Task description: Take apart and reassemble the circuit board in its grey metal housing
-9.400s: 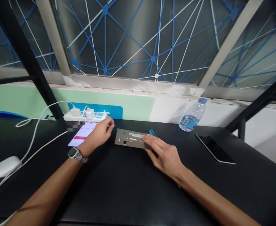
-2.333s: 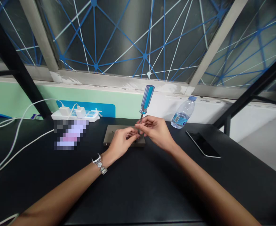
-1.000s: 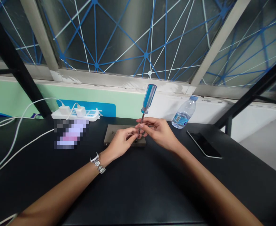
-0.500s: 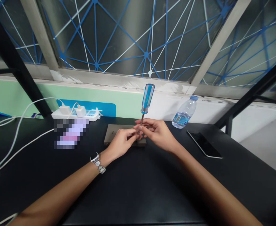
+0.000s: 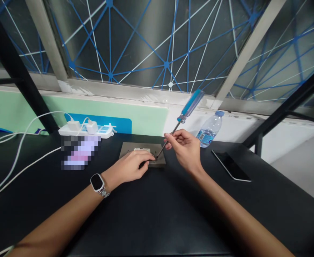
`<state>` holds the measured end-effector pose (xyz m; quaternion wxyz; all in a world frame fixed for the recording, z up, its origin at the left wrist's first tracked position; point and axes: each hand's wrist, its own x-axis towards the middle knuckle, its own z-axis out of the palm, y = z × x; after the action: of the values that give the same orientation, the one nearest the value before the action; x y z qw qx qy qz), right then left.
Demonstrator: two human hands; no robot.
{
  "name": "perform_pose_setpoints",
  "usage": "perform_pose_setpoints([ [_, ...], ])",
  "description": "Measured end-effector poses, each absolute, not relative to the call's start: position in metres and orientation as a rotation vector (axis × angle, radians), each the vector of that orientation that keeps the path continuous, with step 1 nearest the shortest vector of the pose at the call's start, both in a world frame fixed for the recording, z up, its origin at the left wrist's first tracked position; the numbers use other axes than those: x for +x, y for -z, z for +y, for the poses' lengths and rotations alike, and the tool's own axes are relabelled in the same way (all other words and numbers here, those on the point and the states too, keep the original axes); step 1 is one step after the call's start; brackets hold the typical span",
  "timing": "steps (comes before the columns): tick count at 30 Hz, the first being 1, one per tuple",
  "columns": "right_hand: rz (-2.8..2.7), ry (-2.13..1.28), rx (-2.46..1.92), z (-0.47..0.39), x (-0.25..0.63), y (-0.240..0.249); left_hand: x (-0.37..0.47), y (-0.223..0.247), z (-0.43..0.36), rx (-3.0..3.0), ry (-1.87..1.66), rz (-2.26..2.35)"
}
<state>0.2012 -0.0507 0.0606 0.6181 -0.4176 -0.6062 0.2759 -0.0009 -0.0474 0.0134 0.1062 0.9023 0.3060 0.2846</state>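
A screwdriver [image 5: 190,105] with a clear and blue handle slants up to the right, its tip down at the front right of a flat grey-brown metal box [image 5: 160,162]. My right hand [image 5: 185,146] pinches its shaft between thumb and fingers. Resting on the box, my left hand [image 5: 131,162] has its fingers stretched out and the thumb apart. Its fingertips lie right beside the screwdriver tip; whether a screw is there is too small to tell. A pale label [image 5: 142,149] on the box is partly covered by this hand.
A water bottle [image 5: 209,130] and a black phone [image 5: 231,166] are on the right of the black table [image 5: 157,214]. At the back left lies a white power strip [image 5: 103,131] with plugs and cables, near a pixelated patch. A smartwatch [image 5: 97,182] is on my left wrist.
The screwdriver has tilted from near upright over to the right. My right hand has moved right, away from my left hand, which has spread flatter over the box and turned its watch face up.
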Motion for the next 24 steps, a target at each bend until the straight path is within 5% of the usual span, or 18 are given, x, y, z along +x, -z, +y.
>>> perform_pose_setpoints([
  [16, -0.949, -1.018, -0.844, -0.038, 0.208, -0.015, 0.006, -0.023, -0.056, 2.920, -0.644, 0.970],
  [24, -0.811, -0.913, -0.856, -0.022, 0.225, -0.009, 0.043, -0.016, -0.017, 2.949, -0.399, 0.921],
])
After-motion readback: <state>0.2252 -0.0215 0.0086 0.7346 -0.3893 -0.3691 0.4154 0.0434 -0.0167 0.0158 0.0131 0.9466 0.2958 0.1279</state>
